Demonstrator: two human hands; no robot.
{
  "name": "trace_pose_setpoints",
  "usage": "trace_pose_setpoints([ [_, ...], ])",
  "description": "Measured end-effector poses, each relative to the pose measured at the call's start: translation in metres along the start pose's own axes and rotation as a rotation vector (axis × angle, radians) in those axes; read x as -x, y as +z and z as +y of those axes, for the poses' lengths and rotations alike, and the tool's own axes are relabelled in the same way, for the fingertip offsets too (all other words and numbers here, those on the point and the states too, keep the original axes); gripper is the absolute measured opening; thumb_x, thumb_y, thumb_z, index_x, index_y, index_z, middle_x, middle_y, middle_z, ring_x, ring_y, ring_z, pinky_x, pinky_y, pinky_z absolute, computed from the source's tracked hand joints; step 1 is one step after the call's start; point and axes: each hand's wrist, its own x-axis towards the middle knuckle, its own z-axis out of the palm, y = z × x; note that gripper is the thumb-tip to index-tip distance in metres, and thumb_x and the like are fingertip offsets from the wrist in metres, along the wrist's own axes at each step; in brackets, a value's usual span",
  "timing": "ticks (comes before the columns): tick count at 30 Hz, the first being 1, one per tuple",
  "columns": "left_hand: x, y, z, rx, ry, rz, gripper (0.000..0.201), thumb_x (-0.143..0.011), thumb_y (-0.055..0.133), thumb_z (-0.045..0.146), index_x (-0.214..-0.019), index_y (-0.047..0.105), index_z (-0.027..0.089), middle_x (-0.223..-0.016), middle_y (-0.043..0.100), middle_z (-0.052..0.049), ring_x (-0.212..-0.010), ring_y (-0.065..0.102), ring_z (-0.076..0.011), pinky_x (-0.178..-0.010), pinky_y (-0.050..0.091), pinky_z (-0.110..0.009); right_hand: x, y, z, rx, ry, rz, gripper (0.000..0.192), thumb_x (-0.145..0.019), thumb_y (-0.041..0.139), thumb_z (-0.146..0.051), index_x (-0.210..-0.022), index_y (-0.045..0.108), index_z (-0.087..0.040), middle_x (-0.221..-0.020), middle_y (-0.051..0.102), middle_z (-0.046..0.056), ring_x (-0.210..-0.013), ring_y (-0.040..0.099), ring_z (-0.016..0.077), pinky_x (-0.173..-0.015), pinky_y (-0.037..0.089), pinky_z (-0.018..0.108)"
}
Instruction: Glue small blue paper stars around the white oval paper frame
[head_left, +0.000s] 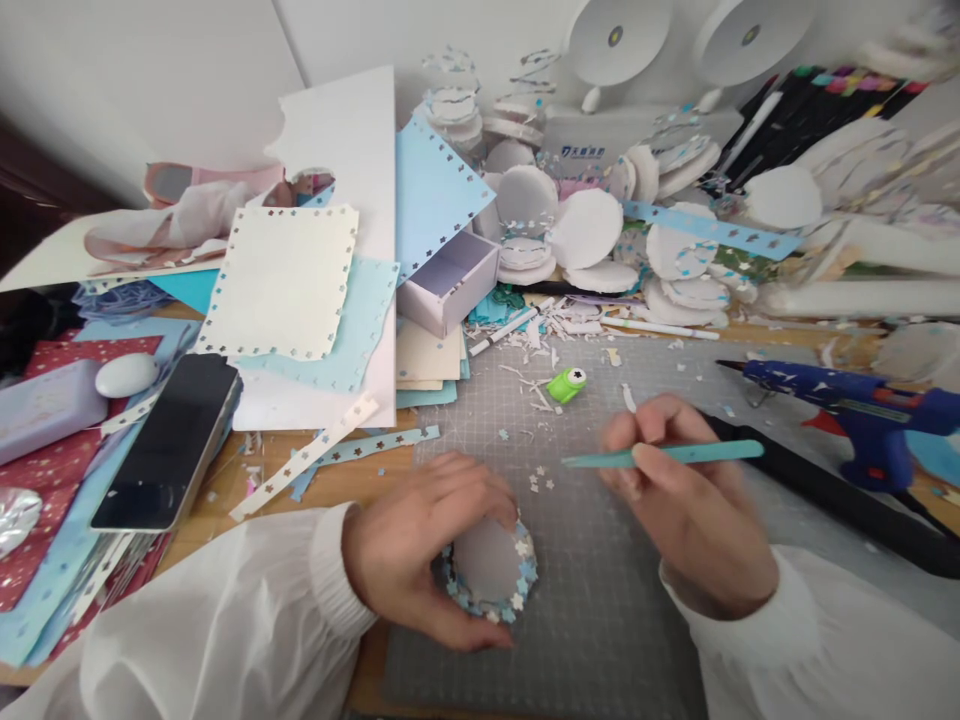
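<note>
My left hand [420, 545] grips a small round white disc [486, 562] edged with tiny blue and white paper flowers, holding it on the grey cutting mat [600, 620]. My right hand [686, 500] holds teal tweezers [660, 455] whose tip points left, a little above and to the right of the disc. Loose paper flower bits [538, 478] lie on the mat between both hands.
A blue glue gun [862, 410] lies at right, a green punch [567, 384] beyond the hands, a phone [169, 440] at left. Punched paper sheets [281, 282], an open white box [450, 282] and stacked white discs [585, 230] crowd the back.
</note>
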Motion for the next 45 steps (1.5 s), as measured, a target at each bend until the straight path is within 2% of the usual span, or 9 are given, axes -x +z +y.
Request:
trace_pose_setpoints([
  [4,-0.001,-0.001,0.000,-0.003,-0.005,-0.027,0.059,-0.062,0.076,0.049,-0.104,0.052,0.016,-0.096,0.064,-0.011,-0.085,0.058,-0.0229,-0.077,0.043,-0.034,-0.004,-0.007,-0.005,0.174,-0.208,0.093,0.009,-0.081,0.061,-0.026,-0.084,0.053,-0.025,-0.075,0.051,-0.001,-0.058,0.045,0.0119,-0.054,0.036,0.029],
  [8,-0.003,0.000,-0.001,-0.006,-0.004,-0.044,0.065,-0.059,0.077,0.051,-0.108,0.052,0.016,-0.097,0.064,-0.012,-0.088,0.058,-0.0248,-0.080,0.043,-0.036,-0.006,-0.010,-0.006,0.473,-0.417,0.081,0.010,-0.080,0.061,-0.017,-0.085,0.059,-0.025,-0.085,0.056,0.003,-0.079,0.055,0.0165,-0.069,0.045,0.032],
  [15,-0.007,-0.002,0.001,0.106,0.056,-0.018,0.080,-0.057,0.077,0.056,-0.121,0.050,0.016,-0.098,0.066,-0.014,-0.086,0.062,-0.0260,-0.081,0.045,-0.038,-0.006,-0.011,0.005,0.716,-0.408,-0.056,0.012,-0.075,0.067,-0.012,-0.078,0.063,-0.023,-0.081,0.068,0.003,-0.078,0.064,0.0186,-0.070,0.050,0.032],
  [20,-0.006,-0.008,0.003,0.317,-0.069,0.032,0.055,-0.081,0.053,0.053,-0.122,0.054,0.015,-0.106,0.064,-0.015,-0.100,0.057,-0.0279,-0.089,0.042,-0.042,-0.008,-0.009,0.014,0.719,-0.434,-0.039,0.008,-0.075,0.067,-0.014,-0.075,0.064,-0.022,-0.079,0.070,0.004,-0.076,0.066,0.0184,-0.069,0.052,0.031],
  [23,-0.004,-0.010,0.000,0.438,-0.187,0.102,0.050,-0.087,0.043,0.051,-0.118,0.058,0.015,-0.112,0.061,-0.016,-0.106,0.054,-0.0288,-0.093,0.039,-0.043,-0.012,-0.006,0.019,0.740,-0.402,-0.032,0.005,-0.075,0.067,-0.018,-0.075,0.064,-0.022,-0.079,0.071,0.004,-0.076,0.066,0.0189,-0.070,0.053,0.032],
  [29,-0.004,-0.005,-0.009,0.615,-0.405,0.375,0.034,-0.090,0.046,0.040,-0.102,0.064,0.014,-0.099,0.062,-0.012,-0.091,0.057,-0.0220,-0.082,0.044,-0.035,-0.013,0.000,0.026,0.740,-0.362,-0.032,0.004,-0.075,0.068,-0.021,-0.075,0.064,-0.020,-0.080,0.071,0.005,-0.078,0.067,0.0193,-0.070,0.054,0.033],
  [33,-0.009,-0.003,-0.008,0.620,-0.532,0.483,0.021,-0.087,0.054,0.031,-0.093,0.063,0.013,-0.088,0.062,-0.007,-0.078,0.056,-0.0160,-0.073,0.045,-0.028,-0.010,0.002,0.021,0.660,-0.371,0.021,0.004,-0.075,0.068,-0.020,-0.075,0.065,-0.020,-0.081,0.072,0.006,-0.079,0.068,0.0197,-0.073,0.055,0.034],
  [38,-0.012,-0.001,-0.005,0.508,-0.530,0.435,0.020,-0.083,0.061,0.030,-0.093,0.062,0.013,-0.082,0.061,-0.005,-0.075,0.056,-0.0139,-0.071,0.046,-0.027,-0.005,0.006,0.014,0.487,-0.304,0.054,0.007,-0.073,0.071,-0.019,-0.072,0.064,-0.020,-0.077,0.070,0.004,-0.078,0.069,0.0196,-0.066,0.057,0.030],
  [45,-0.011,0.001,-0.004,0.483,-0.467,0.347,0.022,-0.079,0.065,0.032,-0.088,0.061,0.011,-0.079,0.060,-0.006,-0.068,0.052,-0.0121,-0.061,0.045,-0.024,0.001,0.011,0.014,0.331,-0.242,-0.002,0.008,-0.074,0.071,-0.021,-0.073,0.063,-0.020,-0.074,0.068,0.004,-0.077,0.069,0.0192,-0.056,0.057,0.027],
])
